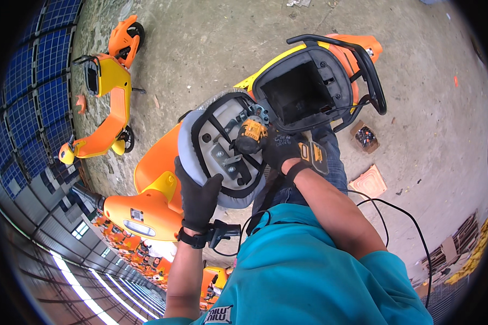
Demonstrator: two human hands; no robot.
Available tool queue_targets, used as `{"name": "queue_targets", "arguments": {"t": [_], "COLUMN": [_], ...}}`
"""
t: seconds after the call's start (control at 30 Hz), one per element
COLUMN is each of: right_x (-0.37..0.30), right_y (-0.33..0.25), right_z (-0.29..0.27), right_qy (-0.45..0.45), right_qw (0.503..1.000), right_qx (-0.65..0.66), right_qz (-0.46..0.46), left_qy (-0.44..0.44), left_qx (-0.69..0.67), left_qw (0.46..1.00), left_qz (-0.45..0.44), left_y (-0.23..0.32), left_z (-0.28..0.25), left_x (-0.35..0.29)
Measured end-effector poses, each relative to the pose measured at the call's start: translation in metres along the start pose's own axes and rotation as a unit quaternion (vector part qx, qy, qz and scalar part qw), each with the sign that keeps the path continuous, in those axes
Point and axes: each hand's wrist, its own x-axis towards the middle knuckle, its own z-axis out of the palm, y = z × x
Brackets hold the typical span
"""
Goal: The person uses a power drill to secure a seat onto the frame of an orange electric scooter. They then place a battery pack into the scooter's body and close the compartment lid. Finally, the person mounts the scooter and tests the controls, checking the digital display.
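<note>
My gloved left hand [196,192] grips the rim of a tipped-up grey scooter seat [188,154], thumb on its underside and fingers around the outer edge. The underside faces me, showing a pale base with metal brackets [226,160] and a dark border. In my gloved right hand [282,147] is a yellow and black cordless impact driver [252,131]. Its front end is over the seat's hinge area [259,112], and its battery [315,156] extends beyond my hand. The bit's tip is hidden. The orange and yellow scooter [160,160] has its black storage bin [298,93] exposed.
A black grab rail [371,81] curves around the scooter's rear. On the concrete floor to the right are a small box of hardware [365,136] and an orange plastic panel [368,181]. Another scooter [114,108] stands at the left. A black cable [412,222] runs beside me.
</note>
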Motion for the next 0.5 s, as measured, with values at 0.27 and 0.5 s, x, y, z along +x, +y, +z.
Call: {"name": "queue_targets", "arguments": {"t": [0.27,0.5], "right_x": [0.000,0.004], "right_y": [-0.001,0.001], "right_z": [-0.010,-0.008], "right_qy": [0.010,-0.024], "right_qw": [0.999,0.999], "right_qx": [0.015,0.043], "right_qz": [-0.032,0.011], "left_qy": [0.001,-0.010], "left_qx": [-0.003,-0.016], "left_qw": [1.000,1.000], "left_qz": [0.000,0.003], "left_y": [0.005,0.009], "left_z": [0.002,0.003], "left_x": [-0.001,-0.001]}}
